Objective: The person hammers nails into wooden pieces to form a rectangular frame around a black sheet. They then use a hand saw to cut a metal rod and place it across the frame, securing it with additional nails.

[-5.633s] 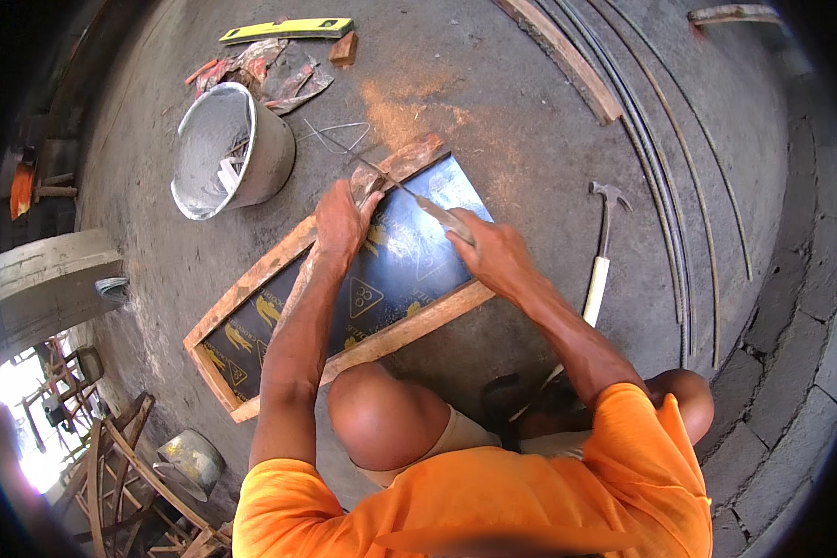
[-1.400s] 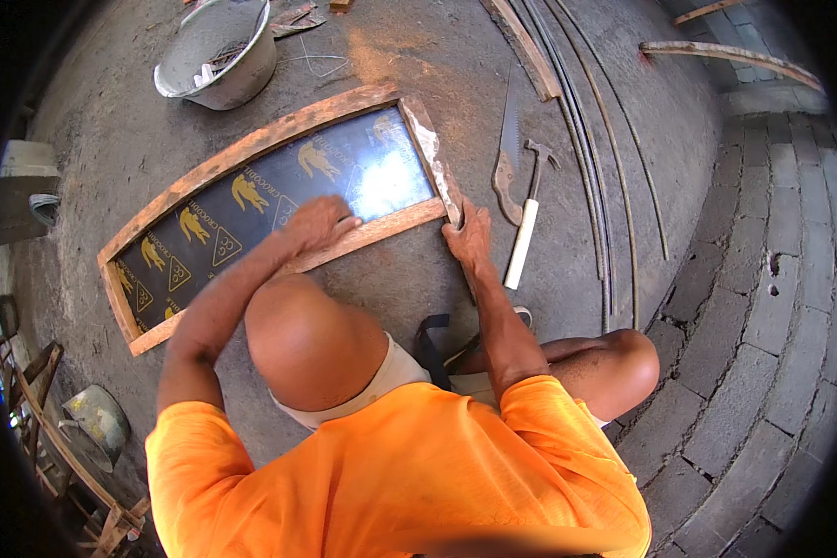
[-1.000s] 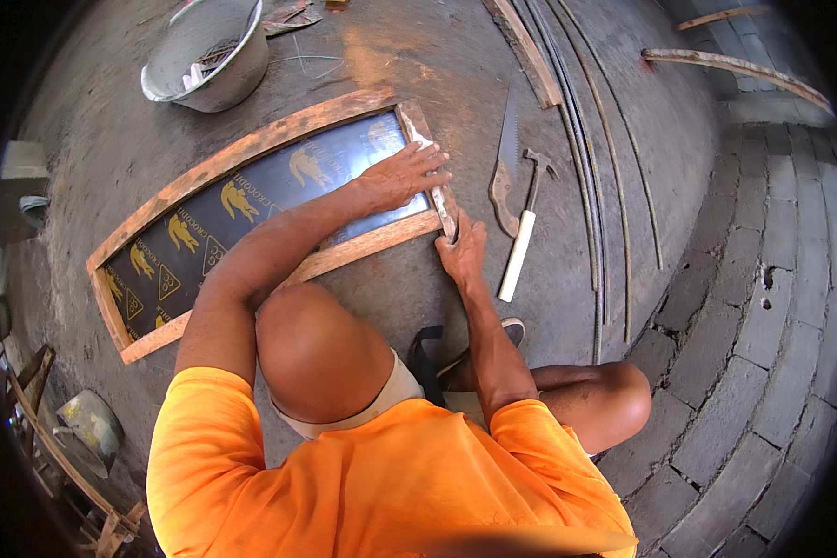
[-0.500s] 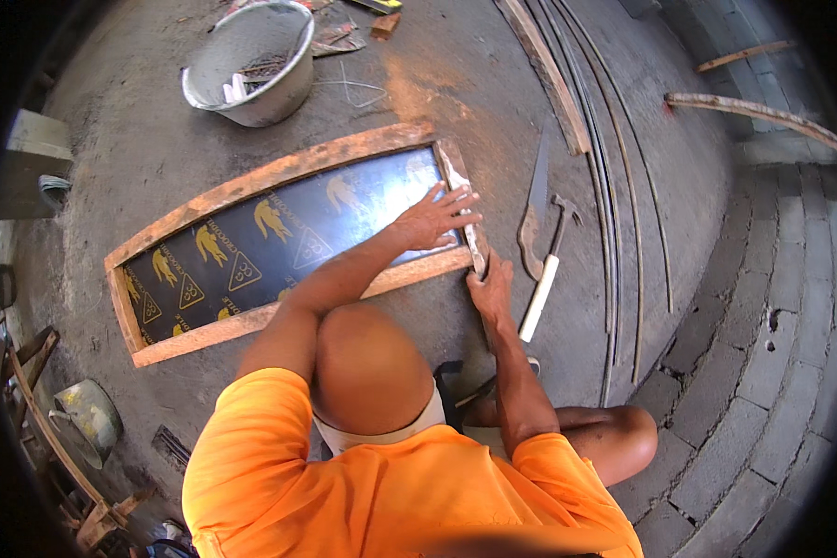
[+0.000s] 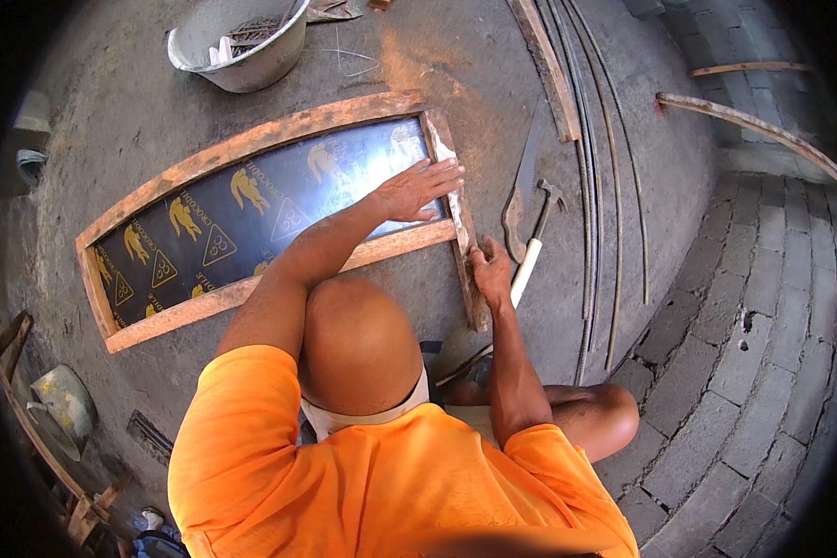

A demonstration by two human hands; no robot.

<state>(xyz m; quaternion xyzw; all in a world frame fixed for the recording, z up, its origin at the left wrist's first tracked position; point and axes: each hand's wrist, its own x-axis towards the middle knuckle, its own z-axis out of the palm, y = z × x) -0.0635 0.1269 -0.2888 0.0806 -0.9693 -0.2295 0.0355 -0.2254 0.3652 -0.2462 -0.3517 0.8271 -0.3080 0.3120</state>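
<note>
A long wooden frame (image 5: 223,139) lies on the floor around a glossy dark panel (image 5: 214,209) with gold printing. My left hand (image 5: 421,191) rests flat across the panel's right end, its fingers spread onto the end board (image 5: 463,246). That board runs past the frame's near right corner toward me. My right hand (image 5: 490,268) is closed on the board's edge just beyond that corner, thumb on top. Close by on the right lie a handsaw (image 5: 513,209) with a brown handle and a claw hammer (image 5: 535,244) with a white grip.
Long metal rods (image 5: 593,205) and a wooden plank (image 5: 551,79) lie to the right, before a grey block wall (image 5: 716,372). A grey tub (image 5: 251,65) holding wires stands at the far left. A stained bucket (image 5: 63,405) is at the near left.
The view has shifted, so the scene sits higher and farther left. My right hand has moved slightly along the end board toward me, and more of its near end shows. My left hand stays flat.
</note>
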